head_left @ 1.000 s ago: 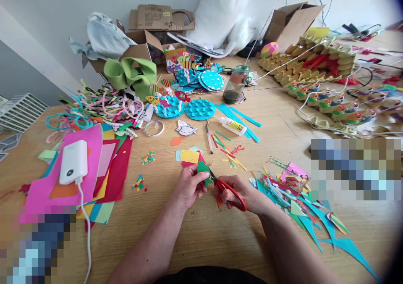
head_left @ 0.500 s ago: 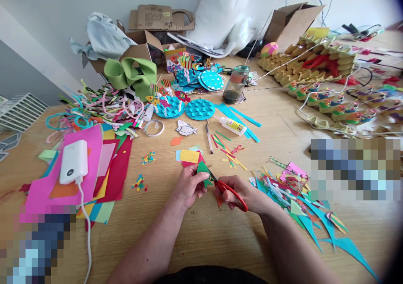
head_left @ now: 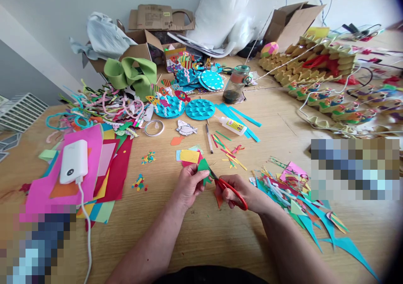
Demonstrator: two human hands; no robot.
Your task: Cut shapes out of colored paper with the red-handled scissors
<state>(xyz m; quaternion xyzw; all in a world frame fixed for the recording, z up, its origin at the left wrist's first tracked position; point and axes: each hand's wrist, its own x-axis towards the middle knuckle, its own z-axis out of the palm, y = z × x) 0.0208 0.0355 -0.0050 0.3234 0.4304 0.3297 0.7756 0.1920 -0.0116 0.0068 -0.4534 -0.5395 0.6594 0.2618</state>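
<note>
My left hand pinches a small piece of green paper between thumb and fingers. Red-handled scissors are gripped in my right hand, their blades pointing up and left against the green paper's right edge. An orange paper scrap lies below the scissors. Just beyond my hands is a small stack of papers with a yellow piece on top. A pen, thin colored strips and a white fish cutout lie farther up the table.
Colored sheets with a white power bank lie at left. Paper scraps spread at right. A glue bottle, a tape roll, blue discs and a glass jar stand or lie farther back. Egg cartons fill the back right.
The green paper has shifted and tilted slightly in my left hand, and the scissor blades have moved a little against it. Everything else looks the same.
</note>
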